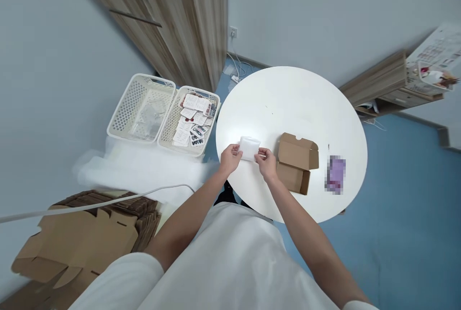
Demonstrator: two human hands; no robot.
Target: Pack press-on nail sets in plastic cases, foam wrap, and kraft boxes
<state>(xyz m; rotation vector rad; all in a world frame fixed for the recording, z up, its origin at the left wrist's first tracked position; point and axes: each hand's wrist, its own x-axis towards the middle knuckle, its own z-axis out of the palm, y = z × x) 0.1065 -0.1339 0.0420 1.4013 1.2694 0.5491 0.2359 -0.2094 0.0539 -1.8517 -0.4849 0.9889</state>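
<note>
A small white wrapped packet [249,148], looking like foam or bubble wrap, is held over the left side of the round white table [295,99]. My left hand [230,159] pinches its left edge, and my right hand [266,162] grips its lower right corner. What the wrapping contains is hidden. Just right of my right hand, an open brown cardboard box [297,154] lies with its lid folded back.
A pixelated purple item [336,174] lies at the table's right. Two white baskets [142,103] stand left, one holding several printed cards [194,118]. Below them are white wrapping sheets [144,166] and stacked flat cardboard boxes [86,238]. A white cable [126,198] crosses there.
</note>
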